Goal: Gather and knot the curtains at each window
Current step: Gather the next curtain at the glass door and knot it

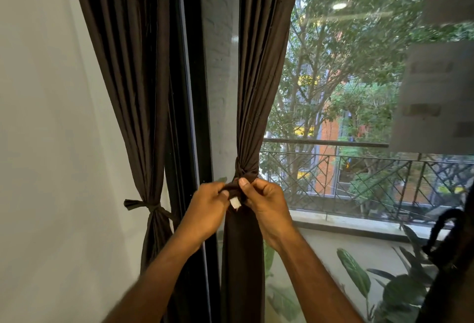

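A dark brown curtain (261, 66) hangs at the left edge of the window, gathered into a narrow bundle with a knot (245, 171) at its waist. My left hand (205, 210) and my right hand (266, 204) both pinch the fabric just below the knot, thumbs on top. A small white tag (235, 203) shows between my hands. Further left, a second dark curtain (128, 66) hangs against the wall, cinched by a tied band (151, 206).
A black window frame (189, 92) stands between the two curtains. Beyond the large glass pane (359, 79) are trees and a metal balcony railing (359, 169). Big green leaves (359, 274) sit low on the right. A white wall (51, 143) fills the left.
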Available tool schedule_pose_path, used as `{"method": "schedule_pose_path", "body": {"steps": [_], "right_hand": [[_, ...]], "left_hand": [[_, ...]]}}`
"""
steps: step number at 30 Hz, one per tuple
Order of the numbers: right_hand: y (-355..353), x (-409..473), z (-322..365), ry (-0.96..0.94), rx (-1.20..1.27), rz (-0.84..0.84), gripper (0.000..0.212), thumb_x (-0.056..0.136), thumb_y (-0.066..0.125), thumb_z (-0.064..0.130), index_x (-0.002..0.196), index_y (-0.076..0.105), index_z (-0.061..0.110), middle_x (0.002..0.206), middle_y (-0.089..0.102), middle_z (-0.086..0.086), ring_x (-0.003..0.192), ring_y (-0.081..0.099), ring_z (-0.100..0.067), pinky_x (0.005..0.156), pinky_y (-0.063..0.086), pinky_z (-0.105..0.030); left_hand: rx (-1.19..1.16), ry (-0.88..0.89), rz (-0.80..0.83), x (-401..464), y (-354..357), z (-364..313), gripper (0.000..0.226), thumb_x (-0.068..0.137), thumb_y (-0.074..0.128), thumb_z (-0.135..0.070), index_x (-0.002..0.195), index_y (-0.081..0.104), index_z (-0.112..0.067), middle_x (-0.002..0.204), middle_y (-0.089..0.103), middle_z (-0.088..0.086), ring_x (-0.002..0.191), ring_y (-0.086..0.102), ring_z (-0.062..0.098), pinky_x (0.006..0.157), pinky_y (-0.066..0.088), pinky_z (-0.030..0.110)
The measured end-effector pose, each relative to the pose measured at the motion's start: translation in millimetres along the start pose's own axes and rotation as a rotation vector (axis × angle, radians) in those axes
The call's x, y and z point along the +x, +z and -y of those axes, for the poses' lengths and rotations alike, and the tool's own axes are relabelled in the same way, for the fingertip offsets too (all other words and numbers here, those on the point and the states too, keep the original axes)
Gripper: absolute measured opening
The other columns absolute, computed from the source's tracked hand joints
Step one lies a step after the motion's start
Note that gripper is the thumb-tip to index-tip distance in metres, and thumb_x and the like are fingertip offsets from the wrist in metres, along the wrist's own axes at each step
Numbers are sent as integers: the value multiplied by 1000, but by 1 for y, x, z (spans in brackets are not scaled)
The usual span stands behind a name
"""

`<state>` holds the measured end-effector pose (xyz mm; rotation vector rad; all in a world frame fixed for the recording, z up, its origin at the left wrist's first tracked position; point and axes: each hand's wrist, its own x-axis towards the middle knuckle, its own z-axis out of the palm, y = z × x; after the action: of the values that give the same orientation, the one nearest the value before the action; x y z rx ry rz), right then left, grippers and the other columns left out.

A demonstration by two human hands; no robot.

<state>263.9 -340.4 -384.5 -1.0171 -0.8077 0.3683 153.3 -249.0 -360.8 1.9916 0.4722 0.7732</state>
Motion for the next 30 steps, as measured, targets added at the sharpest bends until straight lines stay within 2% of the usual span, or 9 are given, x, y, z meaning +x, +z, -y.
{"method": "schedule_pose_path", "body": {"steps": [2,4,8,12,15,17,21,26,30], "right_hand": [[-4,-1,-3,-17,16,70,20,89,71,21,99,77,5,99,76,-17,93,71,-26,92,57,-38],[-6,-4,-6,-27,41,121,24,87,73,16,108,76,3,105,76,-18,100,72,-27,95,57,-37],[-13,-6,-4,0,107,67,13,86,70,18,91,80,11,91,76,-12,88,72,-21,82,55,-31],[-21,-4,-6,-82,-125,23,4,85,76,14,86,78,11,88,75,-13,85,70,-29,86,57,-43],[-14,-8,-7,-139,-304,106,14,90,69,-2,89,77,10,88,76,-7,87,72,-24,88,59,-42],[-12,-12,-7,-193,-448,158,20,91,62,-7,89,74,9,86,75,-6,85,73,-18,81,59,-33],[-18,-20,0,-414,-670,215,36,84,50,-17,86,70,13,81,67,1,75,67,-13,72,53,-25],[-38,-23,17,-556,-619,52,32,90,55,-10,91,75,14,85,68,14,73,67,-12,71,53,-22],[-33,-19,28,-584,-567,-107,20,92,62,-3,93,74,13,85,71,9,78,69,-14,71,57,-34]], "left_hand": [[-55,22,19,7,-8,-7,40,100,44,-2,65,55,-15,55,44,-4,51,39,10,54,30,29],[-11,99,44,11,-13,-11,41,103,45,-8,65,55,-15,56,46,-3,52,41,12,55,33,29],[313,296,53,8,-18,-11,33,105,50,-17,75,64,-17,58,54,-11,52,51,3,54,37,16],[246,517,36,2,-18,-18,34,105,49,-13,76,60,-24,62,58,-8,58,59,7,59,41,14],[207,630,65,8,-2,-20,26,104,49,-15,91,70,-9,75,67,-2,71,66,12,66,51,23],[277,651,77,17,2,-14,26,102,49,-20,104,73,-10,86,72,-3,80,69,9,73,56,28],[619,693,5,24,-2,-4,32,101,40,-35,79,59,-22,70,57,-10,69,56,10,64,51,42],[683,743,37,23,-4,-3,39,102,33,-40,88,63,-20,80,55,-12,77,51,9,68,42,29],[701,768,59,21,1,-1,36,103,34,-43,92,61,-20,81,53,-11,77,49,9,67,44,29]]}}
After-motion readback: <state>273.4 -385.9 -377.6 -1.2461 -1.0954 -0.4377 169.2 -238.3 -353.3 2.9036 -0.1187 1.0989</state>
